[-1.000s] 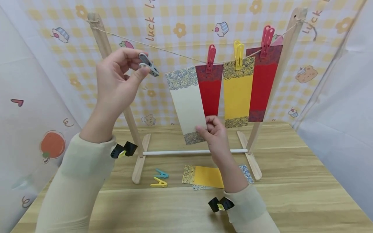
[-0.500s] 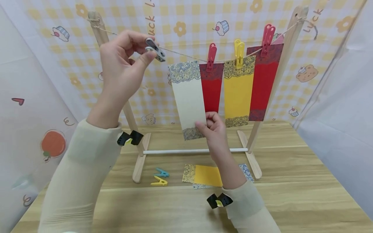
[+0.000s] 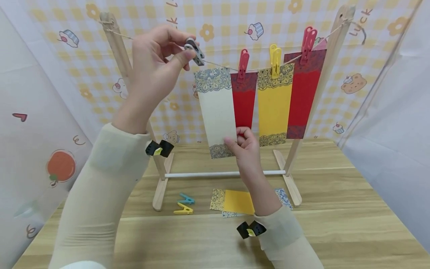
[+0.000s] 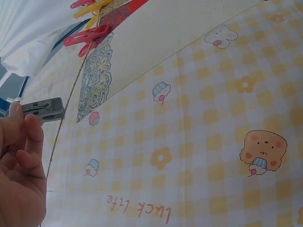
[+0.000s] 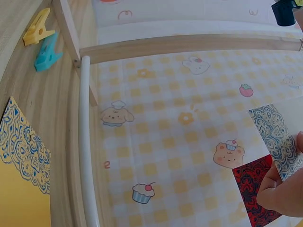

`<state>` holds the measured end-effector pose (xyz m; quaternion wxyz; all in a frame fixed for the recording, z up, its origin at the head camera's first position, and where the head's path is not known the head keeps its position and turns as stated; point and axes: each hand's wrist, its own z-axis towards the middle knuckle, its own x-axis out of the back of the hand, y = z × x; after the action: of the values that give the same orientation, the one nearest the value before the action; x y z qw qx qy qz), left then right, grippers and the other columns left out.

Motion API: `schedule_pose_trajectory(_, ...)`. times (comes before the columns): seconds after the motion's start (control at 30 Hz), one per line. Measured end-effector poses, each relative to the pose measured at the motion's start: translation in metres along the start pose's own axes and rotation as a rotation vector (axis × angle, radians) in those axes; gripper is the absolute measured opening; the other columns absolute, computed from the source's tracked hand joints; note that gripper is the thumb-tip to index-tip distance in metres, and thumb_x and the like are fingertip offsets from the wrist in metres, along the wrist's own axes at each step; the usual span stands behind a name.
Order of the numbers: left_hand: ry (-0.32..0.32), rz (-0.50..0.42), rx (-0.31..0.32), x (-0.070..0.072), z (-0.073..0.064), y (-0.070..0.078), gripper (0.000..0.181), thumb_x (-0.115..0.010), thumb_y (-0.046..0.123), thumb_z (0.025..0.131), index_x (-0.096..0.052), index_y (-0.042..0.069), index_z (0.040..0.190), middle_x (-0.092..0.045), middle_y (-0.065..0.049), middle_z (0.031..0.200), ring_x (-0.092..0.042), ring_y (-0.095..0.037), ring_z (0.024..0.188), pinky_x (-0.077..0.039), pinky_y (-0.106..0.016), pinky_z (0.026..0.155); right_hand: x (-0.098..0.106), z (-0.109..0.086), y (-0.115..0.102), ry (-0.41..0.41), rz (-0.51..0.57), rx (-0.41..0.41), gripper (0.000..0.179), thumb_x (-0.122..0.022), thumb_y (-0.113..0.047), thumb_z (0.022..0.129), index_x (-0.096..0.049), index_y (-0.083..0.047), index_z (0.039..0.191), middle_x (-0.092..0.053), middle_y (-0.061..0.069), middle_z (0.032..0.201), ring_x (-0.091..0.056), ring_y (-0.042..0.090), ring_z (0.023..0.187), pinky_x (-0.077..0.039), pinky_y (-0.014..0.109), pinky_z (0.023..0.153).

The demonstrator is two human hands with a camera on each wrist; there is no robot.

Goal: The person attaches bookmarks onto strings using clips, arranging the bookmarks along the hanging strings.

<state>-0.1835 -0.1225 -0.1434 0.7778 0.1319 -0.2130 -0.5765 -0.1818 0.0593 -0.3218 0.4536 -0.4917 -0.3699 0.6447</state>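
My left hand (image 3: 158, 67) pinches a grey clothespin (image 3: 195, 51) between thumb and fingers, close to the string (image 3: 215, 64) and above the top left corner of a cream card. That cream card (image 3: 217, 112) has patterned bands at both ends. Its lower right edge is pinched by my right hand (image 3: 248, 151), and its top edge lies at the string's height. In the left wrist view the clothespin (image 4: 42, 109) is beside the string, apart from the card (image 4: 97, 80). A red card (image 3: 244, 99) hangs just behind, under a red clothespin (image 3: 243, 65).
A yellow card (image 3: 274, 108) and another red card (image 3: 305, 95) hang further right from clothespins. On the table lie a blue clothespin (image 3: 186, 198), a yellow clothespin (image 3: 183, 209) and a yellow card (image 3: 236, 201) over a blue-patterned one. Wooden posts (image 3: 115, 45) and a white bar (image 3: 205, 175) frame the rack.
My left hand has moved up and to the right with the grey clothespin, nearing the card's top. My right hand has raised the cream card slightly and turned it more upright.
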Motion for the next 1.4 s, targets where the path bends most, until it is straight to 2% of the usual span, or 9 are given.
schedule_pose_trajectory(0.2, -0.005, -0.043, 0.011, -0.007, 0.003, -0.005, 0.002, -0.070, -0.005, 0.087, -0.071, -0.003, 0.089, -0.070, 0.007, 0.087, -0.054, -0.011, 0.054, -0.047, -0.021, 0.054, -0.001, 0.001, 0.001, 0.019, -0.003, 0.007, 0.019, -0.062, 0.004, 0.094, -0.050, -0.006, 0.106, -0.070, 0.010, 0.113, -0.066, 0.009, 0.099, -0.053, 0.021, 0.089)
schedule_pose_trajectory(0.33, -0.021, -0.028, 0.062, -0.010, 0.004, -0.006, 0.005, -0.071, -0.002, 0.088, -0.071, -0.003, 0.092, -0.069, 0.009, 0.083, -0.053, -0.011, 0.056, -0.046, -0.020, 0.055, -0.001, 0.002, 0.001, 0.042, -0.024, -0.004, 0.019, -0.062, 0.003, 0.094, -0.051, -0.006, 0.106, -0.069, 0.015, 0.116, -0.066, 0.009, 0.098, -0.054, 0.021, 0.089)
schedule_pose_trajectory(0.43, -0.020, -0.042, 0.129, -0.012, 0.005, -0.006, 0.005, -0.072, -0.002, 0.087, -0.072, -0.001, 0.092, -0.069, 0.009, 0.079, -0.054, -0.011, 0.057, -0.046, -0.019, 0.056, -0.001, 0.004, 0.000, 0.061, -0.030, -0.008, 0.018, -0.062, 0.003, 0.094, -0.052, -0.005, 0.105, -0.070, 0.014, 0.115, -0.066, 0.008, 0.098, -0.054, 0.020, 0.088)
schedule_pose_trajectory(0.57, -0.029, -0.042, 0.153, -0.013, 0.004, -0.006, 0.007, -0.073, -0.002, 0.086, -0.072, -0.001, 0.093, -0.068, 0.009, 0.078, -0.055, -0.011, 0.058, -0.045, -0.018, 0.056, 0.000, 0.006, 0.000, 0.069, -0.033, 0.001, 0.017, -0.062, 0.004, 0.094, -0.052, -0.004, 0.105, -0.070, 0.014, 0.113, -0.066, 0.009, 0.097, -0.054, 0.020, 0.087)
schedule_pose_trajectory(0.9, -0.071, -0.017, 0.156, -0.014, 0.001, -0.003, 0.009, -0.075, -0.001, 0.084, -0.071, -0.001, 0.092, -0.067, 0.008, 0.077, -0.058, -0.009, 0.065, -0.046, -0.018, 0.065, 0.000, 0.013, 0.001, 0.072, -0.068, 0.017, 0.016, -0.063, 0.005, 0.093, -0.054, -0.003, 0.104, -0.071, 0.016, 0.111, -0.067, 0.009, 0.095, -0.055, 0.019, 0.085)
schedule_pose_trajectory(1.2, -0.086, 0.013, 0.172, -0.013, 0.000, 0.001, 0.007, -0.074, -0.002, 0.085, -0.071, -0.002, 0.092, -0.067, 0.008, 0.078, -0.058, -0.010, 0.067, -0.046, -0.018, 0.066, -0.001, 0.013, 0.002, 0.060, -0.083, 0.021, 0.016, -0.062, 0.005, 0.093, -0.054, 0.000, 0.106, -0.068, 0.024, 0.120, -0.067, 0.005, 0.096, -0.054, 0.018, 0.087)
schedule_pose_trajectory(1.4, -0.092, 0.026, 0.165, -0.012, -0.001, 0.003, 0.006, -0.074, -0.002, 0.086, -0.071, -0.003, 0.091, -0.068, 0.008, 0.077, -0.059, -0.010, 0.067, -0.047, -0.019, 0.066, -0.004, 0.014, 0.005, 0.071, -0.070, 0.038, 0.015, -0.062, 0.006, 0.093, -0.054, 0.000, 0.104, -0.069, 0.023, 0.117, -0.067, 0.006, 0.094, -0.054, 0.018, 0.087)
